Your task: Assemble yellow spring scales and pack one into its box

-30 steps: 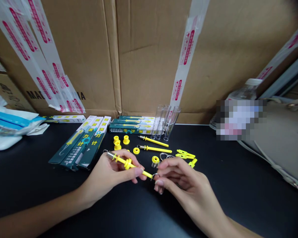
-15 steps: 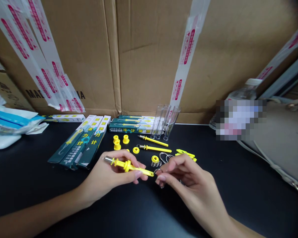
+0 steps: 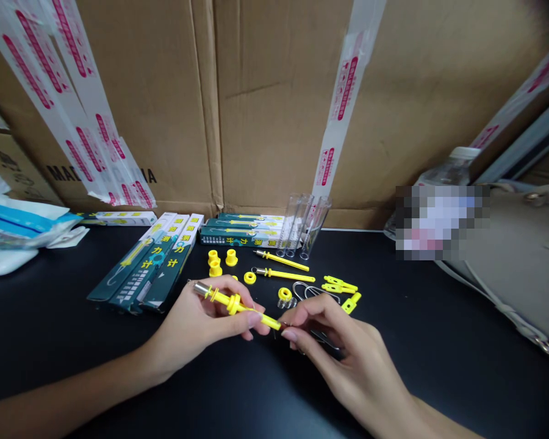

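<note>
- Left hand (image 3: 205, 320): thumb and fingers clamped on a yellow rod (image 3: 269, 321), which slants down to the right above the tabletop (image 3: 476, 366); a yellow collar (image 3: 233, 303) and a metal cylinder (image 3: 202, 289) sit along its upper part.
- Right hand (image 3: 352, 341): thumb and forefinger pinched together on bent steel wire (image 3: 327, 341) at the rod's lower tip; whether the wire passes through the tip cannot be told.
- Changed since half a second ago: the right hand has dropped slightly, its fingertips now covering the wire's curved end; the rod has rolled, hiding the hole in its tip; three flat yellow pieces (image 3: 350, 303) show more fully behind the right hand.
- Behind the hands, near: loose wire hooks (image 3: 297, 292), yellow rings (image 3: 249, 278), flanged bushes (image 3: 231, 257), two more rods (image 3: 290, 276).
- Edges: clear tubes (image 3: 307, 241) and printed boxes (image 3: 171, 262) stand toward the far side, backed by a carton (image 3: 274, 122); a bag (image 3: 521, 262) bounds the right.
- Room: dark surface stretches before both hands and rightward to the bag's strap (image 3: 498, 314).
</note>
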Motion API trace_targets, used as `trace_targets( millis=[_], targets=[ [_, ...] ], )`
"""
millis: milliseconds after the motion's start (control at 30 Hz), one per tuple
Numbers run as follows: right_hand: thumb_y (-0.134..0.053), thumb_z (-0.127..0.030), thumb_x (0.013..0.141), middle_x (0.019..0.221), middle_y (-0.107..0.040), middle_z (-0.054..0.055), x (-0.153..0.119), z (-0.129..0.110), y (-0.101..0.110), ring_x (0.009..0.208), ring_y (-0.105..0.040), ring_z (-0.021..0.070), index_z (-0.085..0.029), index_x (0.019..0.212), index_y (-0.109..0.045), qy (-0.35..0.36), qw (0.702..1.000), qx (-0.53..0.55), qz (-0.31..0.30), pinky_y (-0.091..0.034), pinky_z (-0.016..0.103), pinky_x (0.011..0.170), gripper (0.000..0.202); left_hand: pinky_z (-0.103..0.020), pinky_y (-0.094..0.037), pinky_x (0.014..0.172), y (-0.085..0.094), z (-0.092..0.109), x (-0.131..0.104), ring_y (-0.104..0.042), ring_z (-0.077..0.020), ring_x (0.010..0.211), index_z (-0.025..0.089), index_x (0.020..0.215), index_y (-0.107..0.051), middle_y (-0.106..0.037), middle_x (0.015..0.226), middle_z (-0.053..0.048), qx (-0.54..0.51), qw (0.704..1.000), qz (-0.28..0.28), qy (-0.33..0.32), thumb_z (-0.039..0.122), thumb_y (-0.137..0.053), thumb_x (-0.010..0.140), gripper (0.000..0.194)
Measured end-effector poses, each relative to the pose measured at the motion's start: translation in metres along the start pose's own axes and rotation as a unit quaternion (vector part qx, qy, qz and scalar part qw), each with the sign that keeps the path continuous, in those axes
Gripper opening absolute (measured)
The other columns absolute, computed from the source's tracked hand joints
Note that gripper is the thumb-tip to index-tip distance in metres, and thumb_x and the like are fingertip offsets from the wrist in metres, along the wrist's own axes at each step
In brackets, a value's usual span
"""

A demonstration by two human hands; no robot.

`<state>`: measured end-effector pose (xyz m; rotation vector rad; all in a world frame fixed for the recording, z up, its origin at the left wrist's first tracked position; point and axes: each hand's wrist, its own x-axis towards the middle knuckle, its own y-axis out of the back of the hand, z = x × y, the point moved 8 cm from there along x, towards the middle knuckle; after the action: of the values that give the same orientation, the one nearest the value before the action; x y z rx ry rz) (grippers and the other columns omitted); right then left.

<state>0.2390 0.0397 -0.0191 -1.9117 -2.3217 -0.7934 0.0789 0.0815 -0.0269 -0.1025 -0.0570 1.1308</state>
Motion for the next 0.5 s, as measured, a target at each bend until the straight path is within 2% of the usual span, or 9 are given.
trace_targets(
  millis=[133,267,400,500],
  targets=[
    [-0.064,-0.019,0.094,0.105,-0.063,0.002,-0.001,-0.005,0.002,0.075,-0.063,0.0136,-0.027,0.102,-0.056,0.032,0.999,0.022,0.011,-0.057,0.027,0.072,0.014,-0.017,-0.059,0.061,0.004,0.001,0.0,-0.077,-0.0152,0.071,0.016,0.077,-0.066,-0.08,0.079,-0.002,-0.006,1.0,0.02,-0.011,0.021,-0.083,0.079,0.017],
    [-0.067,-0.018,0.092,0.098,-0.06,0.0,0.0,0.001,0.005,0.085,-0.063,0.0144,-0.028,0.102,-0.057,0.021,0.998,0.055,0.029,-0.057,0.026,0.078,0.018,-0.017,-0.06,0.063,0.007,0.001,0.001,-0.077,-0.0144,0.069,0.016,0.078,-0.066,-0.08,0.075,-0.002,-0.007,0.999,0.032,-0.014,0.021,-0.082,0.08,0.017],
    [-0.073,-0.02,0.089,0.091,-0.066,-0.002,0.004,0.007,0.011,0.087,-0.066,0.0132,-0.029,0.098,-0.06,-0.007,0.986,0.146,0.078,-0.058,0.022,0.081,0.018,-0.016,-0.059,0.061,0.006,-0.001,0.002,-0.077,-0.0153,0.072,0.016,0.082,-0.07,-0.079,0.077,-0.001,-0.004,1.0,0.026,-0.006,0.02,-0.084,0.077,0.016],
    [-0.074,-0.021,0.088,0.093,-0.072,-0.002,0.007,0.009,0.014,0.088,-0.068,0.0122,-0.029,0.098,-0.063,-0.03,0.974,0.206,0.093,-0.058,0.02,0.083,0.017,-0.016,-0.059,0.061,0.004,-0.002,0.002,-0.077,-0.0155,0.074,0.017,0.083,-0.072,-0.08,0.078,-0.001,0.006,1.0,0.009,0.001,0.018,-0.084,0.076,0.014]
  ],
)
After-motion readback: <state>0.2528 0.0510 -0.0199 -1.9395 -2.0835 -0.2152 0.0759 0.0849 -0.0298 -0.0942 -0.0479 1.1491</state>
